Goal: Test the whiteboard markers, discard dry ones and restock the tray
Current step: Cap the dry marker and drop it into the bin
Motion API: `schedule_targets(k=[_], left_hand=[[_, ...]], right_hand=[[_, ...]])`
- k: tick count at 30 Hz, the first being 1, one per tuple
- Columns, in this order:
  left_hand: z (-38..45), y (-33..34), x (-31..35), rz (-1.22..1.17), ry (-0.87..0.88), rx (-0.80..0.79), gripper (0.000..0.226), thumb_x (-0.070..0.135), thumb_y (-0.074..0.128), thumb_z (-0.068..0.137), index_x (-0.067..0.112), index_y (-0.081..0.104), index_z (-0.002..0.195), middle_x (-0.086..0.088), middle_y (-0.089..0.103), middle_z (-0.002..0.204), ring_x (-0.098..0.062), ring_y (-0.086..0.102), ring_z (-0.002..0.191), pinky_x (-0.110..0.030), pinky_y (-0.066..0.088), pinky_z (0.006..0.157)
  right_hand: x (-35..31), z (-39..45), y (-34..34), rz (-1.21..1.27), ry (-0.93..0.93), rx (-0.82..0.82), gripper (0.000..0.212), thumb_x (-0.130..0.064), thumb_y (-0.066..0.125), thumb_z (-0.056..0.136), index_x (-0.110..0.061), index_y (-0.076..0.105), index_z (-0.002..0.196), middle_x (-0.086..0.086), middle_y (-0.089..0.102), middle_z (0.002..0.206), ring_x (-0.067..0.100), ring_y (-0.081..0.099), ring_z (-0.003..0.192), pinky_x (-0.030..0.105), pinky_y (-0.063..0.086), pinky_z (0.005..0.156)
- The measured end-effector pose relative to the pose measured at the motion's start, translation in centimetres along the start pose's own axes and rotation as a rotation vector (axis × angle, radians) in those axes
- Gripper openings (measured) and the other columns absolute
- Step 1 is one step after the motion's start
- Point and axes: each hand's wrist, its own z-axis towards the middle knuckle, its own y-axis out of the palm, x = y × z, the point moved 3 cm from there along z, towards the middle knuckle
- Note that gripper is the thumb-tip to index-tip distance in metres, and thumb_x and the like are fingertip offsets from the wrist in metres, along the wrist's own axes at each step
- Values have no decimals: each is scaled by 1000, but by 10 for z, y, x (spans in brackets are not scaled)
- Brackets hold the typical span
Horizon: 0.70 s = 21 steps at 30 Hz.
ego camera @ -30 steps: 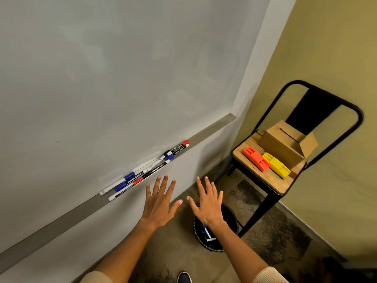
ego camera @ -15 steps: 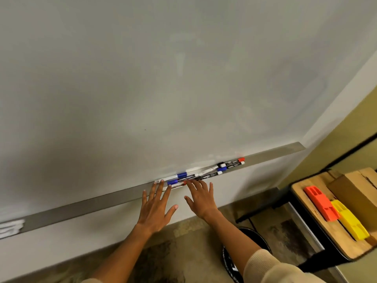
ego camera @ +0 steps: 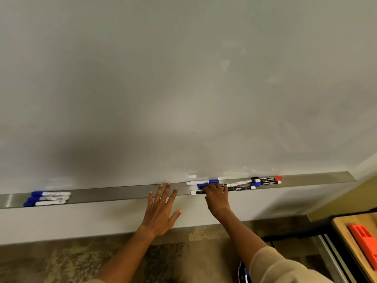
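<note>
A long metal tray [ego camera: 112, 194] runs under the whiteboard [ego camera: 183, 78]. Several markers lie bunched at its right part: a white one with a blue band [ego camera: 202, 182], a black-labelled one [ego camera: 240, 188], a blue-capped one [ego camera: 265, 183] and a red-capped one [ego camera: 269, 178]. My right hand [ego camera: 217, 198] lies over the left end of this bunch with its fingers curled on a blue-capped marker [ego camera: 201, 185]. My left hand [ego camera: 163, 207] is spread flat below the tray's front edge, its fingertips at the rim, holding nothing. Three blue-capped markers [ego camera: 49, 198] lie at the tray's far left.
A black bin [ego camera: 241, 272] shows partly on the floor under my right forearm. At the right edge stands a chair with a wooden seat [ego camera: 346, 237], and an orange eraser-like block [ego camera: 363, 242] lies on it. Patterned carpet covers the floor.
The view swung left, toward the board. Both hands rose from above the floor to the tray. My right hand's fingers have curled onto the markers.
</note>
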Motion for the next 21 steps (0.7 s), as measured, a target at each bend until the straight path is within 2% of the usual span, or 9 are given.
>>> schedule_targets(k=[3, 6, 10, 13, 15, 18, 21], left_hand=[[-1, -5, -4, -24, 32, 7, 78, 77, 4, 87, 36, -8, 152, 1, -20, 161, -19, -23, 147, -52, -6, 118], [-3, -14, -8, -43, 51, 8, 81, 77, -2, 85, 33, -3, 153, 0, -17, 161, -24, -16, 148, -50, -6, 117], [-5, -26, -16, -70, 74, -16, 86, 77, -9, 79, 32, -8, 153, 2, -26, 158, -22, -24, 146, -43, -14, 116], [-6, -34, -20, -111, 87, -40, 90, 77, -9, 77, 31, -4, 154, 4, -26, 158, -20, -24, 146, -44, -10, 119], [-5, -41, -21, -139, 98, -62, 89, 75, -5, 78, 30, -2, 154, 5, -25, 159, -18, -23, 147, -43, -6, 122], [1, -50, -18, -225, 106, -87, 91, 76, -1, 77, 29, 1, 155, 5, -17, 162, -16, -13, 150, -35, -3, 119], [12, -59, -10, -350, 106, -84, 104, 88, -4, 69, 29, 7, 155, 3, -2, 164, -18, 1, 151, -34, 9, 119]], right_hand=[[-3, 5, -2, -37, 31, 1, 49, -12, 62, 93, -26, 48, 138, 1, 42, 145, 30, 36, 137, 53, 19, 118], [-8, 11, -8, -99, 54, -6, 51, -4, 63, 87, -21, 51, 133, 3, 43, 142, 30, 38, 134, 51, 24, 115], [-10, 14, -13, -117, 87, -29, 47, -7, 61, 89, -21, 49, 133, 2, 41, 142, 27, 36, 134, 49, 26, 114], [-11, 13, -13, -77, 91, -3, 43, -8, 58, 92, -23, 49, 131, -1, 46, 139, 26, 38, 133, 48, 26, 112], [-17, 13, -18, 14, 84, 75, 35, -8, 54, 94, -25, 53, 125, -3, 54, 131, 25, 42, 129, 44, 29, 107], [-32, 12, -36, 289, 73, 222, 19, -17, 57, 96, -23, 62, 113, -2, 64, 115, 26, 50, 114, 41, 33, 94], [-47, 3, -63, 705, 55, 364, 26, -18, 69, 92, -20, 66, 118, -3, 68, 108, 24, 57, 100, 37, 46, 87]])
